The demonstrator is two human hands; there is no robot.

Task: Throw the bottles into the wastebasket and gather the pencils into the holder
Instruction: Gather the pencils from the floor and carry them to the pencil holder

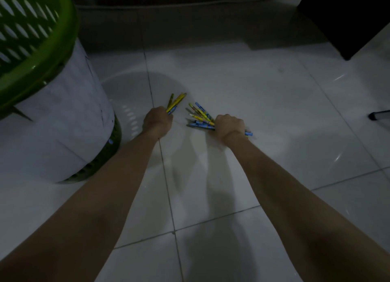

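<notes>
Both my arms reach down toward a white tiled floor. My left hand (157, 121) is closed around a few yellow and blue pencils (175, 101) whose ends stick up past my fist. My right hand (230, 126) grips a larger fanned bunch of yellow and blue pencils (199, 117), with tips pointing left and one end poking out to the right of my wrist. A green slatted wastebasket (40, 55), wrapped in white paper lower down, stands at the left. No bottles and no pencil holder are in view.
Dark furniture (346, 17) fills the upper right corner. A dark wall base runs along the top. A small dark object (378, 114) lies at the right edge. The light is dim.
</notes>
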